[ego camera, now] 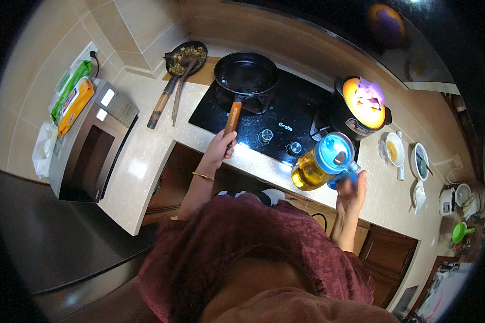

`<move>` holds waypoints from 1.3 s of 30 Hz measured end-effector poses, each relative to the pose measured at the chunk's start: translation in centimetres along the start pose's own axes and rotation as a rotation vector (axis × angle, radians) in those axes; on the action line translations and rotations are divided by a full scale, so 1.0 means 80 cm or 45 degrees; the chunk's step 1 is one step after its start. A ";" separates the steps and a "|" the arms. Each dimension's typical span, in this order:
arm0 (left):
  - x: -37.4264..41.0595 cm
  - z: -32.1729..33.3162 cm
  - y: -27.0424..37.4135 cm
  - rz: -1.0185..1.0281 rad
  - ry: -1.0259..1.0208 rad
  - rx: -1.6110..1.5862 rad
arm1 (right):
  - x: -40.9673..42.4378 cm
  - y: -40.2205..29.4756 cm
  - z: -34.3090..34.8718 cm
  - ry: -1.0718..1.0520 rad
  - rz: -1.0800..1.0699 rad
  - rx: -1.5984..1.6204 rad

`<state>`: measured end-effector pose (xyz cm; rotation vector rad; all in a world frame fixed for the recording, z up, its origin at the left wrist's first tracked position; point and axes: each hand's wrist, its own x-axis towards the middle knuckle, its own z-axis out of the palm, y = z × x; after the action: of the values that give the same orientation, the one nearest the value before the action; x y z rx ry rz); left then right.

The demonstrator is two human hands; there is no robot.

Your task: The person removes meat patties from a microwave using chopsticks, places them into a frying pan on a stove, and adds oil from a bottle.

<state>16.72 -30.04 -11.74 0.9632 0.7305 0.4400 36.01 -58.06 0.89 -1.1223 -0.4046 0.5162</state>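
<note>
My left hand [219, 150] grips the wooden handle of a black frying pan [246, 74], which sits over the left burner of the black glass gas hob [285, 101]. In my right hand [351, 191] is a clear oil jug [323, 161] with a blue lid, held by its handle and tilted; yellow oil lies inside. The jug is in front of the hob's right knob. On the right burner stands a dark pot [361, 107] with a yellow lid and a purple cloth on top. The oil jug's spout cannot be made out clearly.
A small pan of cooked food [192, 54] and a wooden spatula [178, 97] lie left of the hob. A microwave [91, 149] with wipes packs [76, 105] on top stands further left. Bowls [395, 149] line the right counter, with a green ladle [460, 232] beyond. A range hood [420, 60] hangs overhead.
</note>
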 end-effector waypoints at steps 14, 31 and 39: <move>-0.009 -0.004 -0.031 -0.002 0.106 -0.114 | 0.031 0.000 0.031 -0.006 0.027 -0.070; -0.053 -0.013 -0.055 0.089 0.222 -0.155 | 0.113 -0.024 0.097 -0.175 0.133 -0.361; -0.072 -0.019 -0.063 0.097 0.293 -0.174 | 0.168 -0.039 0.136 -0.371 0.260 -0.544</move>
<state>11.76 -35.37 -14.53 0.8215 0.8613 0.6668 41.56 -43.23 8.59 -1.5152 -0.6791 0.8026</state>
